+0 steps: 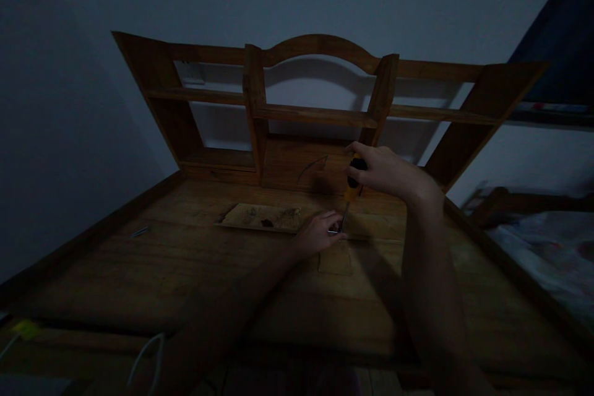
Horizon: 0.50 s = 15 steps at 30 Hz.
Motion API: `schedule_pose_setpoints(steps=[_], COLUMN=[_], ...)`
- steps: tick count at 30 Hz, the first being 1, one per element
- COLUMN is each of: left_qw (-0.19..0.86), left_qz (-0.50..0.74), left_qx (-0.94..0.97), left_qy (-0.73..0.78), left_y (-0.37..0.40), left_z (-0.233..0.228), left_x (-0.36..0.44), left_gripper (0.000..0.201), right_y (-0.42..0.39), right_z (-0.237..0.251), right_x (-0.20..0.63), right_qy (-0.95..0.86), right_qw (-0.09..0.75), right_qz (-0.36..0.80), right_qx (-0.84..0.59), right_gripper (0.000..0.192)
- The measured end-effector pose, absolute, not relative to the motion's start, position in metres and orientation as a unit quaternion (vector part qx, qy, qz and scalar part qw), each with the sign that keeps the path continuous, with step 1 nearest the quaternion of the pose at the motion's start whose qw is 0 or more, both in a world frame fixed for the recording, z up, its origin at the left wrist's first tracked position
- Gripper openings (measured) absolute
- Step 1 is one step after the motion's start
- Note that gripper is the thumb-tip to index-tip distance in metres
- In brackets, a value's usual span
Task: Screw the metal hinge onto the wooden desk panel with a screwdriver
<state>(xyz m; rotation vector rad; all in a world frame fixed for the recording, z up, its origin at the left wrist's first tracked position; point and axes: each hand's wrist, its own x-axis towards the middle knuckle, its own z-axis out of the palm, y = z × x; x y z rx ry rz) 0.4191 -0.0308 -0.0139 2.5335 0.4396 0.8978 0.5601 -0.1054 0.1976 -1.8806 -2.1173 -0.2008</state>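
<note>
Both hands work: right hand [385, 170] fingers clamp the upright screwdriver [351, 189], tip down; left hand [320, 232] fingers pinch its tip.

Both bare forearms reach forward from the lower edge of the view, the left one from lower centre-left, the right one from lower right and rising more steeply. The left hand [320, 232] lies low with the palm down, its fingers curled and the fingertips pinched together at its right side. The right hand [378, 170] sits above and just to the right of it, wrist bent, fingers wrapped closed in a grip with the thumb side turned towards the left. The two hands are near each other, not touching
</note>
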Motion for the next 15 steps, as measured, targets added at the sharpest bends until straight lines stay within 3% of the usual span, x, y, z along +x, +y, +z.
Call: schedule_pose_setpoints(steps=[9, 15], left_qw=[0.226, 0.249], left_qz=[0.318, 0.314], left_qx=[0.904, 0.897], left_qy=[0.172, 0.188], left_y=[-0.0335, -0.0345], left_z=[-0.0109, -0.0115], left_x=[0.4178, 0.4196], left_gripper=[0.019, 0.017], right_y=[-0.1032, -0.1075], right_z=[0.1944, 0.1945], right_x=[0.5632, 0.5643], right_qy=[-0.737, -0.755], right_qw=[0.188, 0.207], right_qz=[-0.071, -0.048], right_qx=[-0.645, -0.621], right_gripper=[0.054, 0.047])
